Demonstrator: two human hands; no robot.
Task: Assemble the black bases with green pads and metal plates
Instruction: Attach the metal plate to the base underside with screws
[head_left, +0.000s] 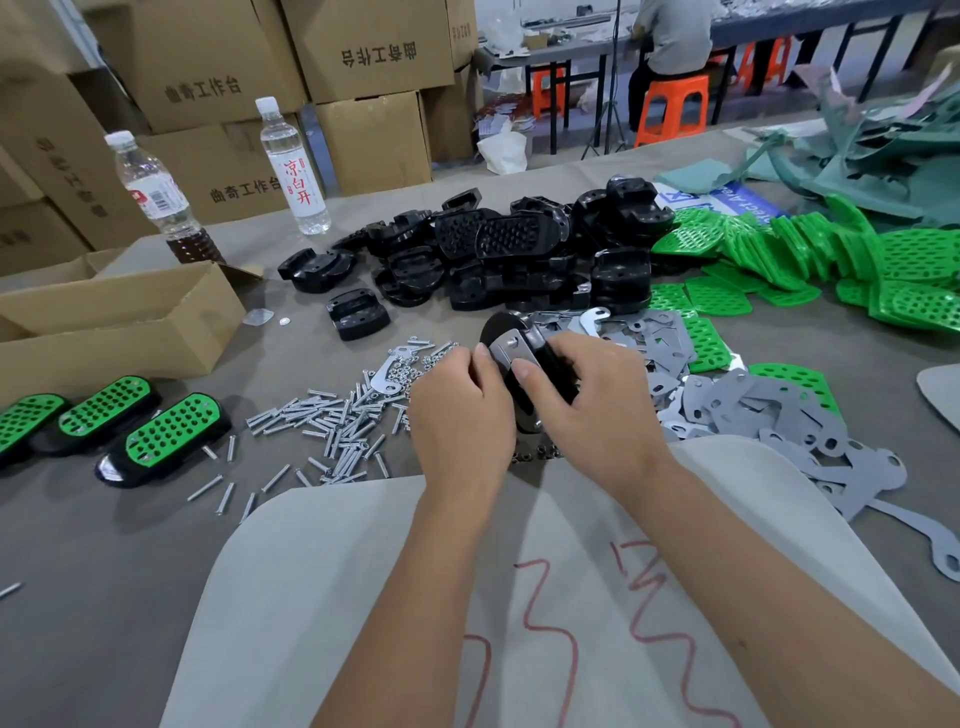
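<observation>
Hands at the middle of the work table (104, 571): the right hand (587, 395) curls its fingers round a black base (524, 384) held on edge above the table, its thumb lying across the front of the base. A metal plate (511, 351) sits against the upper face of this base, under both thumbs. The left hand (457, 410) has its fingers curled at the base's left side, thumb tip touching the plate; what else those fingers hold, if anything, cannot be told.

Loose screws (332, 426) lie scattered just left of the hands, with small nuts (415, 364) beyond them. Behind the hands is a heap of unassembled black bases (498, 254). To the right lie grey metal plates (769, 410) in a spread pile, and further right and back, green pads (810, 249) stacked on edge and lying flat. Three finished bases with green pads fitted (109, 426) rest side by side at the left, near an open cardboard box (119, 322). Two plastic bottles (296, 166) stand at the far left of the table. A light sheet with red marks (519, 597) lies under the forearms.
</observation>
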